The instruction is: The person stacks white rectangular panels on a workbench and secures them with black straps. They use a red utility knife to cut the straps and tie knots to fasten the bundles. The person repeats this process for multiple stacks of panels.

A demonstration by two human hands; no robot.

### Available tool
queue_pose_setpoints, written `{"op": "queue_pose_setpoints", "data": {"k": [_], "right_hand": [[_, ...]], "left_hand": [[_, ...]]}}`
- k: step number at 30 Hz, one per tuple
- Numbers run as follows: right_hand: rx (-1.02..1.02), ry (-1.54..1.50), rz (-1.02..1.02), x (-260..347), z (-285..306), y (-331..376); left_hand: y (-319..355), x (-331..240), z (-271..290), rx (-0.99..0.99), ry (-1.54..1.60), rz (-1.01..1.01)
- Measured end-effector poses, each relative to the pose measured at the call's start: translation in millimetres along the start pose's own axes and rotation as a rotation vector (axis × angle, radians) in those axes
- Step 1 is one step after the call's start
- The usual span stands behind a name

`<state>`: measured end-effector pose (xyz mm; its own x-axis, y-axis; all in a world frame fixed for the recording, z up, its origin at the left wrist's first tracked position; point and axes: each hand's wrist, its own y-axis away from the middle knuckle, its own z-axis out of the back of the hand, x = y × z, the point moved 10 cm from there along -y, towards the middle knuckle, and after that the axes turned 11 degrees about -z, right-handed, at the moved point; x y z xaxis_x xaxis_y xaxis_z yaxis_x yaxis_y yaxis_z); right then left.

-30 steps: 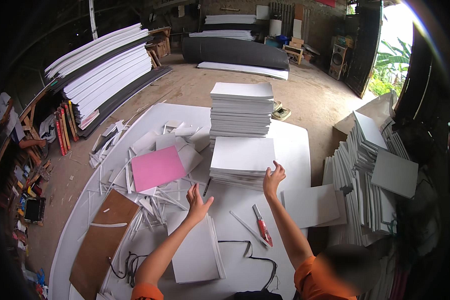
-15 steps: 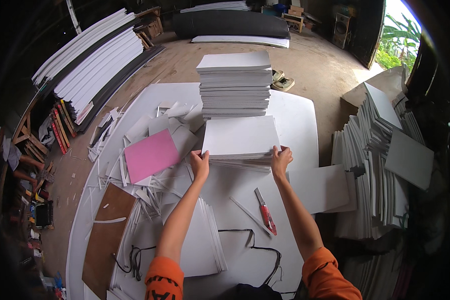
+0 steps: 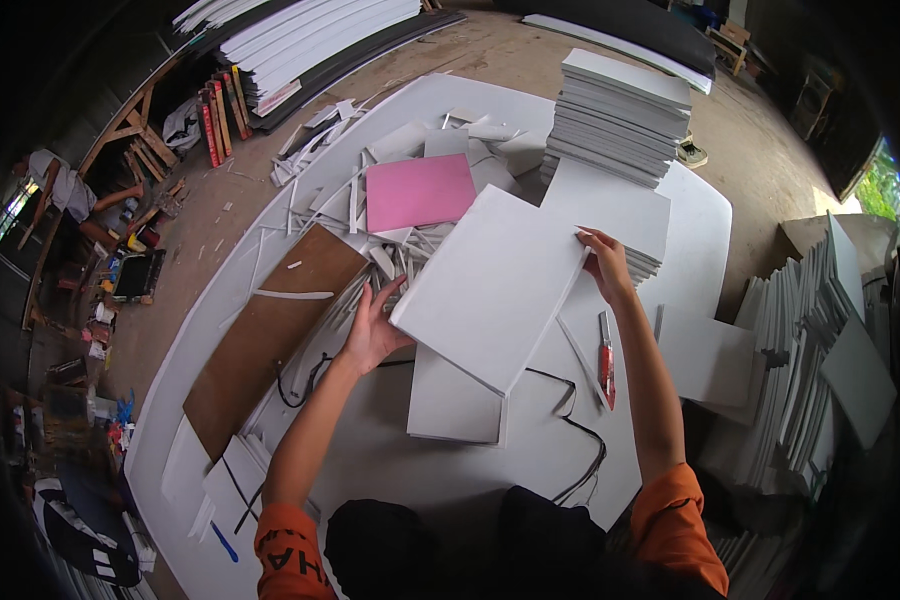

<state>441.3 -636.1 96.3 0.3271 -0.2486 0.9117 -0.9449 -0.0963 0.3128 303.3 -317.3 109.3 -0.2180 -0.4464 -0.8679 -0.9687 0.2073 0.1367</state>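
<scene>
A white foam board sheet [image 3: 490,290] is held tilted in front of me, above the table. My right hand [image 3: 608,265] grips its right edge between thumb and fingers. At the sheet's left corner is my left hand [image 3: 370,328], fingers spread and the palm close to the corner; part of its thumb side is hidden by the sheet. Beneath the sheet lies a low pile of white boards [image 3: 455,405]. Just beyond it, a second pile of white boards [image 3: 610,205] stands in front of a taller stack [image 3: 620,120].
A pink sheet [image 3: 420,192] lies among white offcuts at the left. Nearer me are a brown board [image 3: 270,330] and a black cord [image 3: 580,425]. A red utility knife [image 3: 606,365] lies right of the sheet. More boards [image 3: 770,340] lean beyond the table's right side.
My view has turned left and downward. Both hands were at the sides of the nearer pile; now a sheet is raised toward me, turned at an angle, and my left fingers have spread.
</scene>
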Motion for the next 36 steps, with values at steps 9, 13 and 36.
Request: {"op": "queue_pose_setpoints", "data": {"k": [9, 13, 36], "right_hand": [[0.150, 0.405, -0.084, -93.7, -107.6, -17.9], [0.053, 0.573, -0.005, -109.3, -103.9, -20.3], [-0.784, 0.500, 0.036, -15.0, 211.8, -8.1]], "left_hand": [[94.2, 53.0, 40.5, -0.144, -0.509, -0.108], [95.8, 101.2, 76.6, -0.206, -0.702, -0.194], [-275.2, 87.6, -94.8, 0.028, -1.120, -0.251]]}}
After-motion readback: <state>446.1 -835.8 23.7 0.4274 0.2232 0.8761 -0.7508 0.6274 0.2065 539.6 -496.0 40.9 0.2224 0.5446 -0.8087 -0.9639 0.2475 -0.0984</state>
